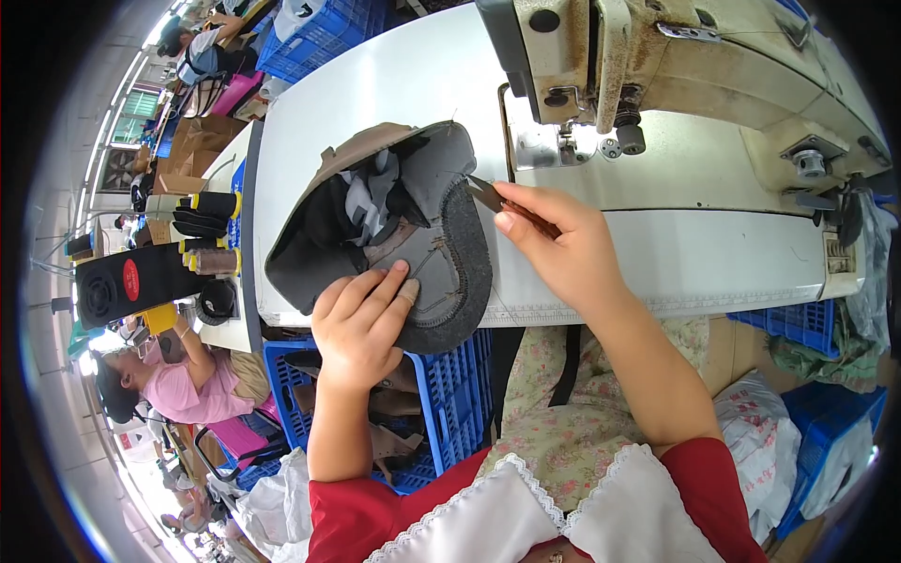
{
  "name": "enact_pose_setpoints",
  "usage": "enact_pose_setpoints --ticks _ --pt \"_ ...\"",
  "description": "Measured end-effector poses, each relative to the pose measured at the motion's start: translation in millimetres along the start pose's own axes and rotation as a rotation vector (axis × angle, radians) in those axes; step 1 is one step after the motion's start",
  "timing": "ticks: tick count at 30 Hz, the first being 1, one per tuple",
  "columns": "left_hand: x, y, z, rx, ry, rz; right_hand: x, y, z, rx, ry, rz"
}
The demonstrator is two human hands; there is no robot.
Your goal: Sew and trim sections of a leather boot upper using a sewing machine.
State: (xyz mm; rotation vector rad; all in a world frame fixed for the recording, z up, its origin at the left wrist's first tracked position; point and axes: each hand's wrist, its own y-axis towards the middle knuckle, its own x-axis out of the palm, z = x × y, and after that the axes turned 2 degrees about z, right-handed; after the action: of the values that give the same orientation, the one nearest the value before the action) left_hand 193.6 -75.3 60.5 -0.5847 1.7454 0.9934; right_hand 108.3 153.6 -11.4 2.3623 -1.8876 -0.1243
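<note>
A hollow sewn piece (441, 253), possibly a shoe upper, lies on the white sewing table. It has grey inner faces, a dark lining, a tan outer side and a dark grey fuzzy border with zigzag stitching. My left hand (364, 324) grips its near edge, fingers over the inner face; what lies beneath them is hidden. Between thumb and fingers of my right hand (554, 235) is a pair of dark thread snips (485, 194). Their tips point left, at the upper right edge of the border. A loose thread hangs below the piece.
The sewing machine (657, 66) stands at the far right, its needle plate (572, 148) beyond my right hand. Thread cones (214, 262) stand at left. A blue crate (460, 403) with brown pieces sits below the near edge. A co-worker (178, 380) sits at left.
</note>
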Motion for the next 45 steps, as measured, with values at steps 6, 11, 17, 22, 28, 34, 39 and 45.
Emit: enact_pose_setpoints --ticks 6,11,17,22,28,34,39,45 --pt "1.0 -1.2 -0.7 -0.001 0.003 0.002 -0.4 -0.9 4.2 0.022 0.047 0.07" --pt "-1.6 0.3 0.5 -0.014 0.001 0.002 -4.4 -7.6 7.6 -0.154 -0.258 0.14" --pt "-0.7 -0.5 1.3 -0.003 -0.001 0.01 0.7 -0.1 -6.1 -0.393 -0.491 0.204" --pt "0.5 3.3 1.9 0.003 0.004 0.014 -1.7 7.1 -7.1 -0.397 -0.52 0.159" --pt "-8.1 -5.3 -13.3 -0.053 -0.053 0.071 -17.8 -5.9 -2.7 -0.178 -0.38 0.186" --pt "-19.8 -29.6 -44.1 -0.486 -0.528 0.631 -13.2 -12.4 -5.8 0.104 0.095 0.111" --pt "-33.9 -64.6 -71.5 -0.882 -0.915 1.086 -4.6 -23.9 -10.5 0.14 0.171 0.049" --pt "-44.7 -80.6 -57.9 -0.964 -1.049 1.1 -2.4 -16.7 -10.7 0.214 -0.035 -0.036"
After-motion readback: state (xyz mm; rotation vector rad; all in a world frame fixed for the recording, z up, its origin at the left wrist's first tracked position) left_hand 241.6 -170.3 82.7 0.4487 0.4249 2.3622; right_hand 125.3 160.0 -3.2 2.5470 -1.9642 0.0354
